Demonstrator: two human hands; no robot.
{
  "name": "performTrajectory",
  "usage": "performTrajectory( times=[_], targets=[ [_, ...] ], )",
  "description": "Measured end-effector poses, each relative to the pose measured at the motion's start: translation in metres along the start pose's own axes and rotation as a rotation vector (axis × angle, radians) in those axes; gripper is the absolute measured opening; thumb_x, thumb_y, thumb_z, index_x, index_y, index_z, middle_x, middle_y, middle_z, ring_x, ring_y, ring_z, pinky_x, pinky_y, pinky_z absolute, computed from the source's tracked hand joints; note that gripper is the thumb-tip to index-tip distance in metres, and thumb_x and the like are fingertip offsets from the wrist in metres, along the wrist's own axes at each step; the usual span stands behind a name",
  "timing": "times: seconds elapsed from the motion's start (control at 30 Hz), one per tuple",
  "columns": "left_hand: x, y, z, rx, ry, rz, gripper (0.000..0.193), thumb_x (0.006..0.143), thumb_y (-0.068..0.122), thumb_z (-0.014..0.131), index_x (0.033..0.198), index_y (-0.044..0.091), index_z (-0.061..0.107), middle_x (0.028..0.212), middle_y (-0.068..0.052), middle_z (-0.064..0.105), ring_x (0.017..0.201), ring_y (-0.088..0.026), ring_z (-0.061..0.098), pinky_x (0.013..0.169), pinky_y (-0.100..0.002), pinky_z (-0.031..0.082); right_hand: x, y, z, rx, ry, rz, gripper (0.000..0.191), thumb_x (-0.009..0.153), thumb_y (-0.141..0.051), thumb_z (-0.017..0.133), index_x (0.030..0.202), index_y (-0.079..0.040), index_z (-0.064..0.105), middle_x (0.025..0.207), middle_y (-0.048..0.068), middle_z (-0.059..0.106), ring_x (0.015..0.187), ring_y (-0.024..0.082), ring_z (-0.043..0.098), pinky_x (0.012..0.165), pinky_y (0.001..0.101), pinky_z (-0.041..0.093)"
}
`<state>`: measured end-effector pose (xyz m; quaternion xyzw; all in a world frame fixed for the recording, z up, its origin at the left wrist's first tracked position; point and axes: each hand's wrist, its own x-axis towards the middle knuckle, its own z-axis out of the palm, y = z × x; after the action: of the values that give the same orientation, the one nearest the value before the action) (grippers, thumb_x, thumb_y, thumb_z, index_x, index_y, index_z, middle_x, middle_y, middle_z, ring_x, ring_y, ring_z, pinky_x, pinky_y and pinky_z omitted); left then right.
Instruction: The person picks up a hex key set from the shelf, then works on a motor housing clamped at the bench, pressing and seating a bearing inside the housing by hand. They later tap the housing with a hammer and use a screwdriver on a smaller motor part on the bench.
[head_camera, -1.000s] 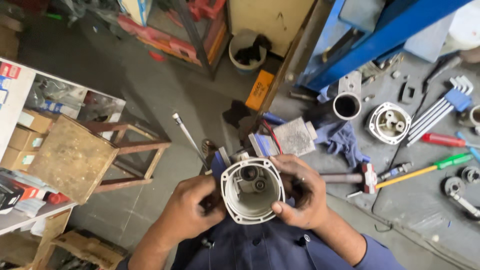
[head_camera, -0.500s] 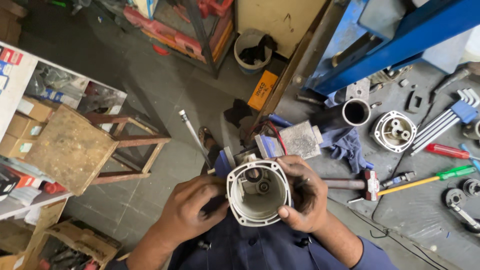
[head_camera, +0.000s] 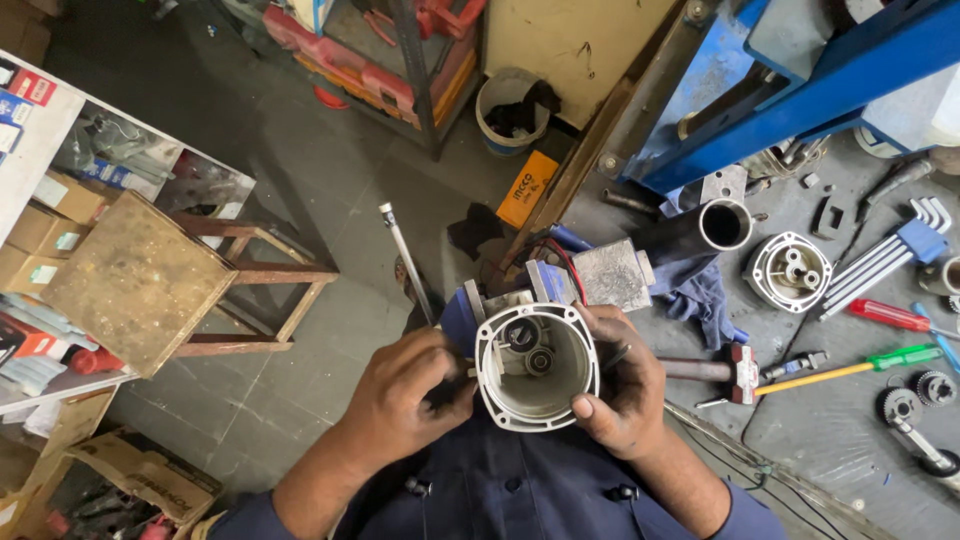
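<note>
Both of my hands hold a round grey metal housing (head_camera: 537, 367), open end up, with small bearings visible deep inside. My left hand (head_camera: 412, 395) grips its left side and my right hand (head_camera: 620, 385) wraps its right side, thumb on the rim. Behind the housing sits the rest of a blue power tool body (head_camera: 560, 275) with red and black wires. A thin metal rod (head_camera: 405, 262) sticks up to the left of it.
On the grey workbench at right lie a matching round cover (head_camera: 788, 270), a metal tube (head_camera: 722, 225), a blue rag (head_camera: 700, 295), a hammer (head_camera: 715, 370), a green screwdriver (head_camera: 850, 367), a red screwdriver (head_camera: 885, 315), hex keys (head_camera: 900, 250) and gears (head_camera: 920, 388). A wooden stool (head_camera: 150, 280) stands left.
The view has shifted slightly, so the housing and my hands sit a little lower and to the right. My grip on the housing is unchanged.
</note>
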<state>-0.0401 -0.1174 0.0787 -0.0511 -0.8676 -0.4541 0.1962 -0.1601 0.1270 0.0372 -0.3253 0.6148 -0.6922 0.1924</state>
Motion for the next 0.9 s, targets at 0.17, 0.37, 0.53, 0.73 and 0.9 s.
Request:
performTrajectory(
  times=[0.17, 0.37, 0.53, 0.73, 0.9],
  targets=[
    [0.005, -0.005, -0.005, 0.040, -0.018, 0.082, 0.038, 0.067, 0.003, 0.086, 0.080, 0.005, 0.050, 0.079, -0.009, 0.053, 0.068, -0.028, 0.058, 0.057, -0.040, 0.047, -0.001, 0.001, 0.000, -0.031, 0.010, -0.011, 0.078, 0.093, -0.046, 0.076, 0.144, 0.006, 0.051, 0.138, 0.019, 0.056, 0.128, 0.026, 0.057, 0.113, 0.0387, 0.045],
    [0.006, -0.012, -0.015, 0.287, -0.027, 0.435, 0.023, 0.076, 0.013, 0.077, 0.083, 0.011, 0.055, 0.084, -0.004, 0.057, 0.077, -0.023, 0.062, 0.070, -0.038, 0.056, -0.001, 0.001, 0.003, -0.030, 0.038, -0.009, 0.078, 0.092, -0.048, 0.076, 0.143, 0.005, 0.053, 0.139, 0.019, 0.056, 0.130, 0.027, 0.056, 0.115, 0.0395, 0.043],
    [0.001, -0.016, -0.014, 0.400, 0.038, 0.535, 0.019, 0.084, 0.011, 0.078, 0.085, 0.015, 0.059, 0.088, 0.001, 0.062, 0.080, -0.017, 0.064, 0.071, -0.035, 0.056, 0.000, 0.003, 0.002, -0.069, 0.046, -0.032, 0.076, 0.092, -0.050, 0.076, 0.140, 0.004, 0.054, 0.139, 0.018, 0.058, 0.131, 0.027, 0.056, 0.117, 0.0401, 0.042],
    [-0.005, -0.023, -0.008, 0.286, 0.120, 0.401, 0.020, 0.085, 0.015, 0.082, 0.091, 0.011, 0.063, 0.097, -0.005, 0.066, 0.089, -0.024, 0.070, 0.078, -0.038, 0.060, -0.003, 0.007, -0.004, -0.068, 0.071, -0.021, 0.078, 0.090, -0.051, 0.078, 0.139, 0.005, 0.055, 0.140, 0.019, 0.058, 0.132, 0.028, 0.056, 0.118, 0.0412, 0.042],
    [-0.021, -0.022, -0.002, 0.038, 0.176, 0.181, 0.037, 0.079, 0.019, 0.091, 0.105, 0.005, 0.069, 0.104, -0.007, 0.070, 0.089, -0.025, 0.071, 0.076, -0.036, 0.059, -0.004, 0.008, -0.008, -0.032, 0.095, 0.022, 0.082, 0.086, -0.050, 0.083, 0.140, 0.006, 0.055, 0.143, 0.019, 0.058, 0.135, 0.028, 0.057, 0.121, 0.0414, 0.041]
  ],
)
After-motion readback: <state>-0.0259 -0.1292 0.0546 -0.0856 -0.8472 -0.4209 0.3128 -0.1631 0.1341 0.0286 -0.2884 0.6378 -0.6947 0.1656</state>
